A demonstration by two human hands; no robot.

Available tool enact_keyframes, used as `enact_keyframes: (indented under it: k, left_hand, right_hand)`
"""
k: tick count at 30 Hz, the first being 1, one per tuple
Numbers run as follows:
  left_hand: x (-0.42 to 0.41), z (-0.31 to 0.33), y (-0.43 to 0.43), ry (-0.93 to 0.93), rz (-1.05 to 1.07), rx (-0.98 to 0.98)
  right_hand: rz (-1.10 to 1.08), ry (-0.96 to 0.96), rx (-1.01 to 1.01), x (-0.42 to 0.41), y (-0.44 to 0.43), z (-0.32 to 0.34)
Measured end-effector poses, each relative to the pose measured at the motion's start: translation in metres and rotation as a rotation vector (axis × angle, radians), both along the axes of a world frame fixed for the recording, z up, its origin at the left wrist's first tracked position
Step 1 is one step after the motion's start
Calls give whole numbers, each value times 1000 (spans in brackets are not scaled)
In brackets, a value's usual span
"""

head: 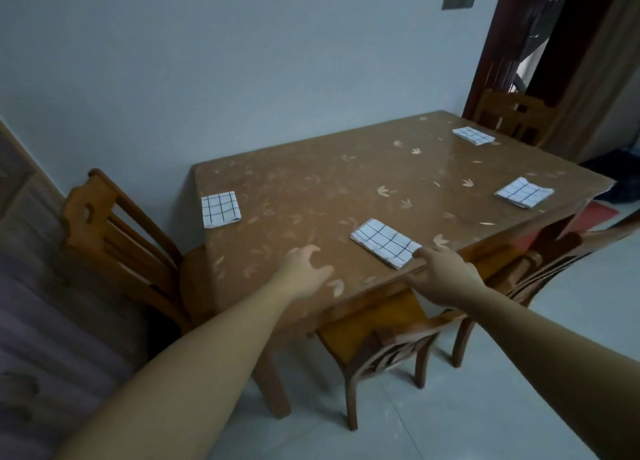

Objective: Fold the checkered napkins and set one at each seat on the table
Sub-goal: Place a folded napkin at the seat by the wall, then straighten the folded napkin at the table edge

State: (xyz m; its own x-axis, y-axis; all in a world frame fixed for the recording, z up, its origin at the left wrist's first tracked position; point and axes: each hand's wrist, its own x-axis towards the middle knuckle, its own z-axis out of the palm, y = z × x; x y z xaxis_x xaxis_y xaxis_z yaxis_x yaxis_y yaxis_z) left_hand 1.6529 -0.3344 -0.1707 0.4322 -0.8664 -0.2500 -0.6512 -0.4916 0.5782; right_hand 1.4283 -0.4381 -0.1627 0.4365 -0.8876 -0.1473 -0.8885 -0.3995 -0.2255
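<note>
The near napkin [382,241] is lying flat by the table's [311,182] front edge, its long axis pointing inward, slightly askew. The right hand [443,279] is touching its near end while the left hand [303,272] is hovering beside it, both grips apart, holding nothing. Being light, limp cloth, it is likely wanting a corner pinch through all layers.

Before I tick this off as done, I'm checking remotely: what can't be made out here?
Head view, right hand: its back hides the fingertips, so pinching or only touching the near napkin is unclear.
Head view, far chair: seat hidden behind the table.
Head view, far napkin: too small to count folds.
</note>
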Motion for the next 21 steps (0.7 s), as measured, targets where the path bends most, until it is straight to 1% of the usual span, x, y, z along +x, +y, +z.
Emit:
enact_keyframes:
  k: [4, 8, 14, 21]
  left_hand:
    - [-44, 3, -23, -30, -5, 21]
    - [-66, -12, -57, -34, 19, 17]
    - [-72, -49, -126, 39, 65, 27]
    - [-82, -61, -183, 118, 179, 48]
  right_hand:
    - [-14, -57, 38, -38, -25, -4]
    - [25, -81, 64, -45, -61, -19]
    - [66, -57, 106, -39, -132, -47]
    - [154, -4, 176, -38, -214, -68]
